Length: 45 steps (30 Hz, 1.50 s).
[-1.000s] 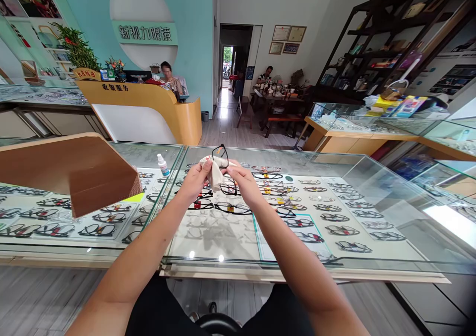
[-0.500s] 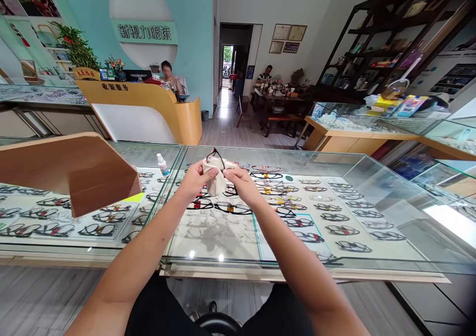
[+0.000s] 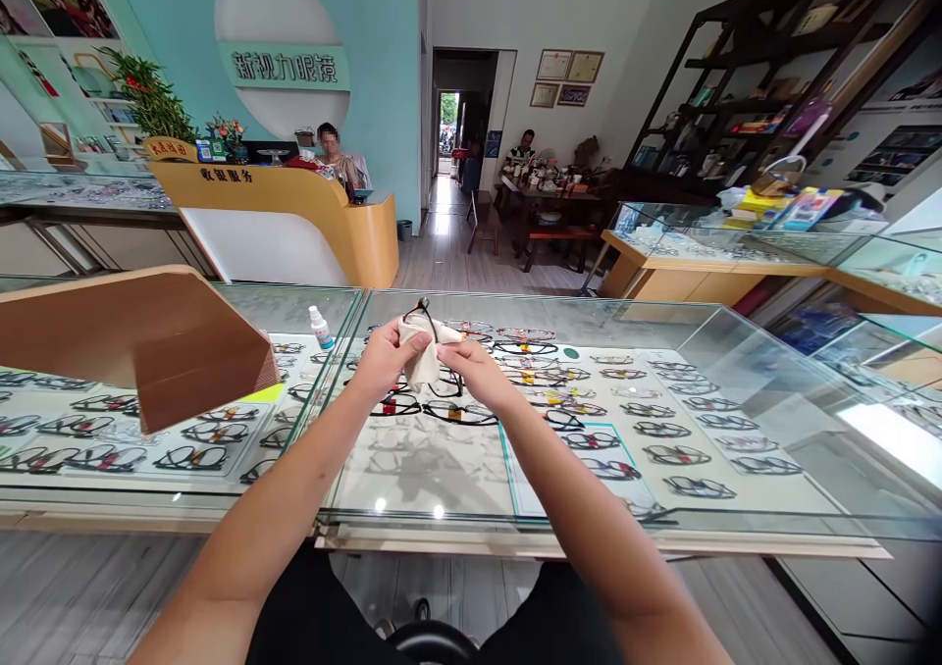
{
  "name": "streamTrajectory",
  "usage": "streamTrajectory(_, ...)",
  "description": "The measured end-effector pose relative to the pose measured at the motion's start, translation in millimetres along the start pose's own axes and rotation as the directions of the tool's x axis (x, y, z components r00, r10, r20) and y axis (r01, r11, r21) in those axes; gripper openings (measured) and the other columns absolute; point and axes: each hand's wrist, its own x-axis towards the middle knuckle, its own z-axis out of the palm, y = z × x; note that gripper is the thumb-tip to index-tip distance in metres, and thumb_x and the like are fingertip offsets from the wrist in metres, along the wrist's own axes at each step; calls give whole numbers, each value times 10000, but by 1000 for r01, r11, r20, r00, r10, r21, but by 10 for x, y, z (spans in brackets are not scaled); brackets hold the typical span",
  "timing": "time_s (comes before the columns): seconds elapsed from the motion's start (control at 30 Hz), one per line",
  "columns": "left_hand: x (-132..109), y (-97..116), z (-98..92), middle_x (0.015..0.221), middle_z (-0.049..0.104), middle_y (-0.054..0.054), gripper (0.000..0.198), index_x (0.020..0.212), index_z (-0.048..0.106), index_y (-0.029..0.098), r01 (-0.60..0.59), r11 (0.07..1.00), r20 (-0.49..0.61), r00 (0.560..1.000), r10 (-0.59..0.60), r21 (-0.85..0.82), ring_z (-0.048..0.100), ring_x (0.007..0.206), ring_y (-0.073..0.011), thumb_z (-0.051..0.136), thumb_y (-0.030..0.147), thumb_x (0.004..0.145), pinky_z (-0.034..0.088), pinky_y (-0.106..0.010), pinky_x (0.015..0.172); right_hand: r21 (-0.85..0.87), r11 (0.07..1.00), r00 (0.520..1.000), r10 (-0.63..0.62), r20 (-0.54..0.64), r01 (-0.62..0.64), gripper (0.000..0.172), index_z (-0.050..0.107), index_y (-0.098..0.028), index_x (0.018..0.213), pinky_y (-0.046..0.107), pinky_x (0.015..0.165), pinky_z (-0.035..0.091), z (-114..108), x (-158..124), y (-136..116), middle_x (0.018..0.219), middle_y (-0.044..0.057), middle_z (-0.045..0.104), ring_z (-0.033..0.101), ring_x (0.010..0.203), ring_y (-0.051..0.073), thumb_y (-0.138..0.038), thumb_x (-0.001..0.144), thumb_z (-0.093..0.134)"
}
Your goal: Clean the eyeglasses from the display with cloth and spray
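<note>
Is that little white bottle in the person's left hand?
No, the white bottle stands apart, off to the left of the left hand, which grips a pale cloth.

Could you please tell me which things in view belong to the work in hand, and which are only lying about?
In the work:
pale cloth, in the left hand
black-framed glasses, at the right hand

Lying about, untouched:
white bottle
brown board
other glasses

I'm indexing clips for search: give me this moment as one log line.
left hand: gripping cloth | right hand: holding black glasses | cloth: against glasses | bottle: left of both hands
</note>
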Motion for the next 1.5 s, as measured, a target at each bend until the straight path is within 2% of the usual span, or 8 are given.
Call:
streamTrajectory(0.2, 22, -8, -26, 662, 642, 19, 736, 853, 673, 162, 16, 999, -13, 1000, -16, -40, 555, 551, -105, 930, 834, 704, 435, -226, 512, -31, 999, 999, -27, 23, 28, 550, 780, -201, 749, 409, 1053, 519, 5, 5, -32, 981, 76, 759, 654, 1104, 284, -717, 938, 761)
streamTrajectory(0.47, 5, 4, -62, 600, 670, 6, 687, 889, 657, 182, 62, 996, 67, 996, -57, -70, 644, 462, -174, 868, 830, 799, 549, -292, 456, -141, 988, 993, -56, 103, 70, 665, 835, -201, 809, 449, 1139, 454, -46, -12, -65, 1139, 101, 723, 625, 1159, 299, -834, 948, 685)
streamTrajectory(0.63, 18, -9, -86, 611, 685, 12, 715, 873, 627, 194, 108, 992, 19, 994, -107, -59, 654, 438, -181, 918, 831, 729, 543, -297, 433, -189, 979, 988, -53, 143, 80, 595, 846, -205, 828, 454, 1176, 433, -30, -24, -78, 1179, 103, 700, 607, 1189, 292, -748, 1005, 681)
streamTrajectory(0.8, 13, 20, -109, 616, 678, 24, 723, 887, 610, 207, 120, 992, 33, 992, -118, -48, 649, 437, -188, 965, 801, 678, 539, -305, 420, -140, 988, 992, -56, 112, 72, 525, 837, -212, 832, 435, 1203, 425, 20, -17, -41, 1186, 84, 685, 599, 1196, 272, -682, 1015, 694)
streamTrajectory(1.0, 38, 41, -105, 764, 711, 27, 725, 942, 654, 182, 63, 993, -24, 998, -65, -96, 651, 625, -115, 1080, 645, 582, 548, -223, 596, -15, 1000, 999, -22, 24, 23, 444, 800, -211, 818, 389, 1141, 468, 19, 18, 51, 1196, 68, 711, 607, 1173, 261, -610, 987, 706)
streamTrajectory(1.13, 12, 66, -76, 906, 755, -5, 723, 1093, 674, 184, 61, 998, 51, 997, -60, -21, 686, 761, -154, 1073, 563, 624, 574, -253, 700, 52, 998, 1000, 25, -13, -25, 425, 816, -213, 943, 375, 1052, 516, 10, 26, 118, 1279, 75, 729, 636, 1147, 258, -622, 970, 704)
streamTrajectory(1.23, -30, 89, -36, 984, 763, -22, 711, 1154, 648, 197, 7, 998, 35, 999, -9, 68, 711, 834, -187, 1029, 562, 677, 589, -281, 747, 70, 996, 998, 63, -22, -62, 475, 815, -217, 995, 367, 984, 533, 14, 15, 141, 1274, 75, 735, 650, 1067, 243, -676, 962, 697)
streamTrajectory(1.5, -58, 114, 57, 915, 741, -1, 754, 1101, 659, 189, -29, 994, -59, 998, 35, 107, 666, 773, -160, 1053, 581, 591, 564, -264, 726, -6, 999, 999, 37, 40, -37, 454, 764, -225, 828, 401, 1124, 464, -8, -4, 8, 1193, 72, 721, 608, 1188, 285, -668, 928, 750)
